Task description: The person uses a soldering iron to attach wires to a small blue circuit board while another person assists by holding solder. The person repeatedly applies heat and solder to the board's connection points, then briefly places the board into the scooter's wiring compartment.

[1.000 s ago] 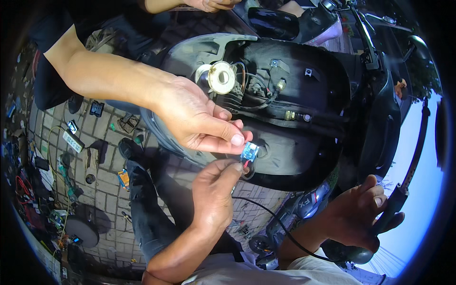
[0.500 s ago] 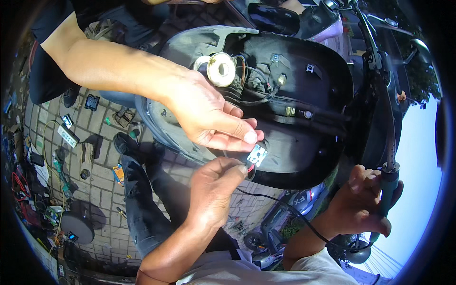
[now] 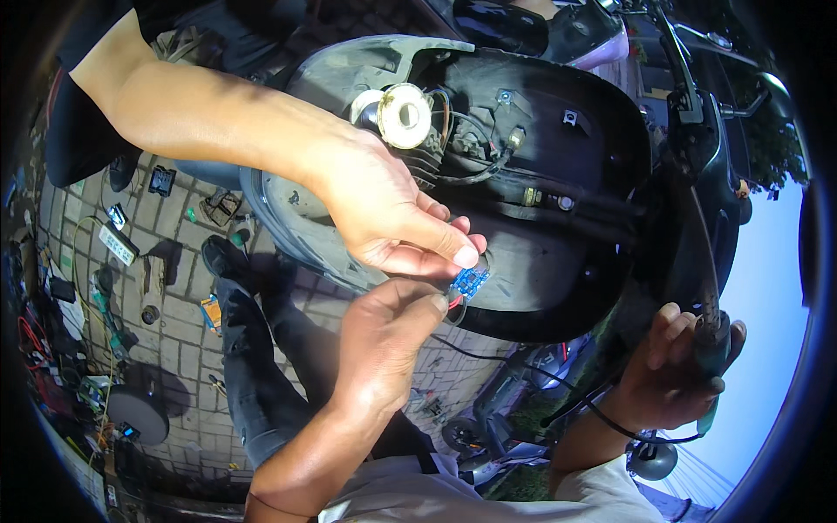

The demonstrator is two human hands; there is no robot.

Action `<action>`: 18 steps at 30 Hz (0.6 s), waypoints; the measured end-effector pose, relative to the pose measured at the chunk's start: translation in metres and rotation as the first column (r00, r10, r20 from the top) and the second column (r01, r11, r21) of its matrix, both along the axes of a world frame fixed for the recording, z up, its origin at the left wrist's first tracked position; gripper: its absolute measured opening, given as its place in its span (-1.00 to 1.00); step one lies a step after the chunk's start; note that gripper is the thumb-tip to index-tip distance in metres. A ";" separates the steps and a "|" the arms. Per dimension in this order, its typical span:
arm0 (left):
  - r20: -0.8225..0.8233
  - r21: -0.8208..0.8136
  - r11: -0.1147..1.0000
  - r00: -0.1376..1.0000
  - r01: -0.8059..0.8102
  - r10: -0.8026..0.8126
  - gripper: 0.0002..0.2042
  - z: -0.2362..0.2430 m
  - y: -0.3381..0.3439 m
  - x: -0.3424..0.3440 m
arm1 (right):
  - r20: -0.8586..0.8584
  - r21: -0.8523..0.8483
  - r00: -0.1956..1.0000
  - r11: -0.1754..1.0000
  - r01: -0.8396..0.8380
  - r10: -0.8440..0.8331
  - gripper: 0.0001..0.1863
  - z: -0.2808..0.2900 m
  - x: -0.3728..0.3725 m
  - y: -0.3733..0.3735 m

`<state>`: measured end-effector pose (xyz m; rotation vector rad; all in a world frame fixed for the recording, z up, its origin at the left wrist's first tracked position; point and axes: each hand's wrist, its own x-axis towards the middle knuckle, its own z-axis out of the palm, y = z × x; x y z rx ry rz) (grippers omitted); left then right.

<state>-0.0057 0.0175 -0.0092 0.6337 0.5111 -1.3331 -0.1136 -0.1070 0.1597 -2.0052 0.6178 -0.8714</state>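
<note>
My left hand (image 3: 392,336) pinches the red and black wires (image 3: 455,302) at the lower edge of a small blue circuit board (image 3: 470,281). From the upper left a co-worker's hand (image 3: 401,218) reaches in, its thumb and fingertips at the board's upper edge. At the far right my right hand (image 3: 676,375) grips the green handle of a soldering iron (image 3: 711,349), its long metal shaft pointing up. The iron's black cord runs from the handle's lower end back past my right wrist. My fingertips hide part of the wires.
Beneath the hands lies a scooter's black seat shell (image 3: 540,261), with a white ring-shaped part (image 3: 406,116) and wiring in it. Tools and scraps litter the brick paving (image 3: 183,349) at left, around a dark round disc (image 3: 138,417). Another scooter (image 3: 488,418) stands lower right.
The circuit board has tilted, showing blue instead of a bright glare. My right hand has turned and shifted a little with the soldering iron. My left hand stays nearly in place.
</note>
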 end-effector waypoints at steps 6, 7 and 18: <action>-0.019 -0.033 0.998 0.998 0.062 -0.063 -0.92 0.002 -0.001 0.009 | -0.081 0.173 0.993 0.982 -0.076 0.091 -0.44 0.015 -0.008 -0.006; -0.041 -0.030 0.996 0.996 0.080 -0.081 -0.92 0.003 -0.001 0.009 | -0.101 0.221 0.984 0.968 -0.119 0.144 -0.44 0.019 -0.009 -0.010; -0.179 -0.229 0.973 0.983 0.005 -0.047 -0.70 -0.006 -0.002 0.013 | -0.349 0.167 0.881 0.946 -0.277 0.319 -0.55 0.043 0.015 -0.027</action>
